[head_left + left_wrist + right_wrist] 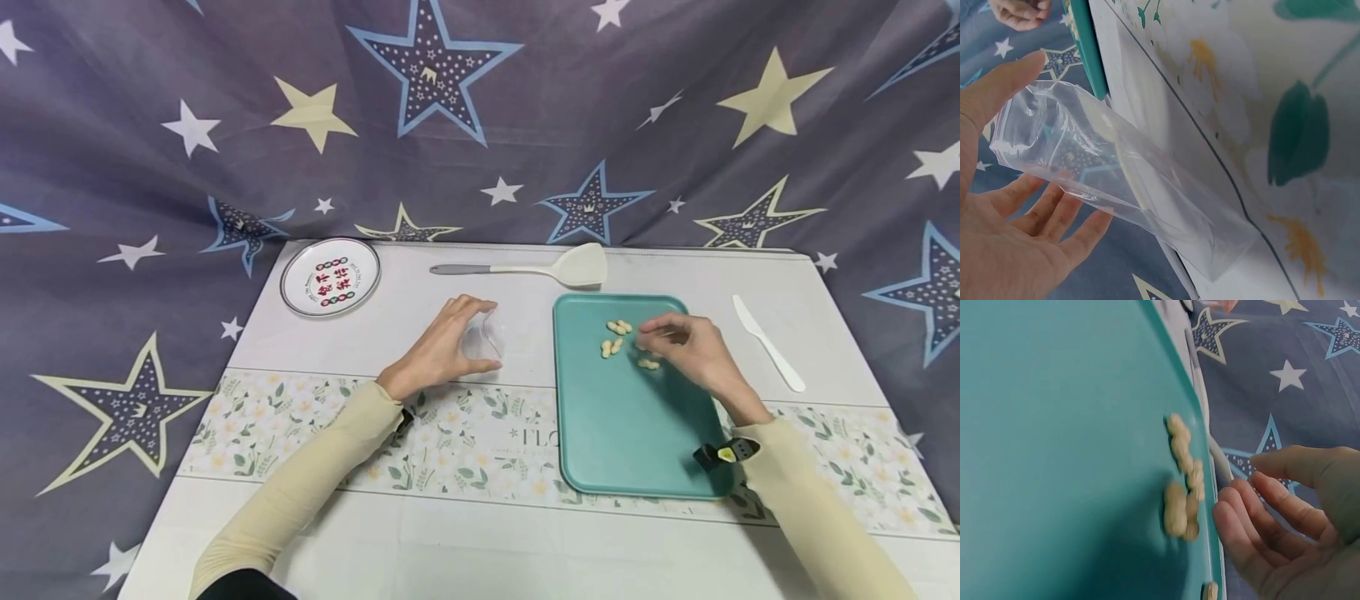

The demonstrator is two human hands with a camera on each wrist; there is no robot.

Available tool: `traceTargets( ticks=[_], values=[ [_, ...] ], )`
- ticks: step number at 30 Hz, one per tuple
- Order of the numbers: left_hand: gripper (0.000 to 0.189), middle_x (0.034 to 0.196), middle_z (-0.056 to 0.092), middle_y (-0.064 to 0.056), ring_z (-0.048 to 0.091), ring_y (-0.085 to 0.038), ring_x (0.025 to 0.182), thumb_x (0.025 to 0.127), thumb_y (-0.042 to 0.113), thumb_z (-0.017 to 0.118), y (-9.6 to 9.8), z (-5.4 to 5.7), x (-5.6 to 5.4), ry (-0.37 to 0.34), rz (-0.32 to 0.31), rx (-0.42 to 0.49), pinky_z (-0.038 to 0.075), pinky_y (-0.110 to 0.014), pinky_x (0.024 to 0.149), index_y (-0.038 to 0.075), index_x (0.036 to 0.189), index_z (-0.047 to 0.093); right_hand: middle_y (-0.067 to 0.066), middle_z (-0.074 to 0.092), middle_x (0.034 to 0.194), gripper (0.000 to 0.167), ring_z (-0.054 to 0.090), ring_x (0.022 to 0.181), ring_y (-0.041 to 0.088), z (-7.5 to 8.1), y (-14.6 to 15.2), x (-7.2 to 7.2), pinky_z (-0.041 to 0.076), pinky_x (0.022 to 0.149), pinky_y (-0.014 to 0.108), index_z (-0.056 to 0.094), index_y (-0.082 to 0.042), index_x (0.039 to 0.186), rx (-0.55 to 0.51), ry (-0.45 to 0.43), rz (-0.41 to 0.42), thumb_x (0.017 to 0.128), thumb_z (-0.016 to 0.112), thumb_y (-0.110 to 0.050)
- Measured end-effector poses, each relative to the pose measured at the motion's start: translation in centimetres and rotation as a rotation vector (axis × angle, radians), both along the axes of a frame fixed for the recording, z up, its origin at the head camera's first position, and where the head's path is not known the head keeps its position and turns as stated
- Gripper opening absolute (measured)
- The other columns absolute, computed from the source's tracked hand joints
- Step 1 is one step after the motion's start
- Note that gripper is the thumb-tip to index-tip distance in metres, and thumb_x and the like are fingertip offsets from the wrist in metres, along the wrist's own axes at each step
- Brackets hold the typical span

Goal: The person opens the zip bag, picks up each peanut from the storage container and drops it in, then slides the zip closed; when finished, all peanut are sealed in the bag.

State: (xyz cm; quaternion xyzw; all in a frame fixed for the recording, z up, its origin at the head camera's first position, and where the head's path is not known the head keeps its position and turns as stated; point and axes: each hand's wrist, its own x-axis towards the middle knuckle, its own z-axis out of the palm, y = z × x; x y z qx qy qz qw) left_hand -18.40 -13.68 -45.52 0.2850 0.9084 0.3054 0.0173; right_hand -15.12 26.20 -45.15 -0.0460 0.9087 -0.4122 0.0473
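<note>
My left hand holds a clear, soft plastic bag between widely parted thumb and fingers; rightward, pale-tan unshelled peanuts lie on a teal rectangular tray, near my right hand, fingers loosely bent.

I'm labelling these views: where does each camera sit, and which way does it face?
Head: worn there, facing forward and down over the table; left hand, right hand and sleeves show.
Left wrist: worn there, facing a clear plastic bag; the left hand holding it shows, plus the right hand at top left.
Right wrist: worn there, facing peanuts on the tray; the right hand shows at lower right.
Head and right wrist share the tray, peanuts and right hand.
</note>
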Motion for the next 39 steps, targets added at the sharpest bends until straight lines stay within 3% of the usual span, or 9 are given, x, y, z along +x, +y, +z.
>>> traceTargets(
  ticks=[4,9,20,29,39],
  values=[
    [0.088,0.142,0.056,-0.008,0.051,-0.027,0.132,0.078,0.037,0.093,0.1,0.0,0.0,-0.002,0.0,0.005,0.045,-0.046,0.117,0.01,0.15,0.052,0.017,0.079,0.107,0.025,0.071,0.087,0.016,-0.4,0.5,0.4,0.053,0.071,0.019,0.076,-0.004,0.114,0.068,0.047,0.016,0.096,0.077,-0.02],
    [0.088,0.144,0.054,-0.01,0.05,-0.028,0.136,0.078,0.035,0.093,0.0,-0.2,0.0,0.004,-0.002,0.009,0.042,-0.046,0.121,0.009,0.15,0.052,0.018,0.079,0.102,0.024,0.075,0.087,0.025,-1.2,0.5,0.9,0.055,0.068,0.018,0.076,-0.003,0.112,0.103,0.045,0.057,0.091,0.081,-0.013],
    [0.086,0.145,0.054,-0.009,0.05,-0.028,0.137,0.078,0.035,0.093,-0.1,-0.3,0.0,0.016,-0.018,0.026,0.042,-0.046,0.121,0.008,0.15,0.054,0.015,0.078,0.093,0.02,0.072,0.08,0.023,-1.9,0.1,1.6,0.054,0.067,0.025,0.077,-0.001,0.106,0.199,0.078,0.091,0.086,0.082,-0.003],
    [0.086,0.145,0.053,-0.009,0.05,-0.028,0.137,0.078,0.034,0.093,-0.1,-0.3,0.1,0.022,-0.021,0.028,0.042,-0.046,0.121,0.008,0.15,0.053,0.011,0.077,0.086,0.014,0.07,0.074,0.017,-2.3,-0.2,1.6,0.051,0.062,0.021,0.078,-0.002,0.1,0.21,0.114,0.096,0.086,0.081,-0.003],
    [0.086,0.144,0.054,-0.009,0.05,-0.029,0.136,0.078,0.035,0.093,-0.1,-0.3,0.1,0.03,-0.029,0.04,0.043,-0.046,0.12,0.005,0.149,0.054,0.011,0.077,0.088,0.016,0.071,0.077,0.019,-1.6,-1.4,1.1,0.053,0.066,0.021,0.078,-0.002,0.101,0.201,0.148,0.108,0.085,0.08,-0.002]
  ],
)
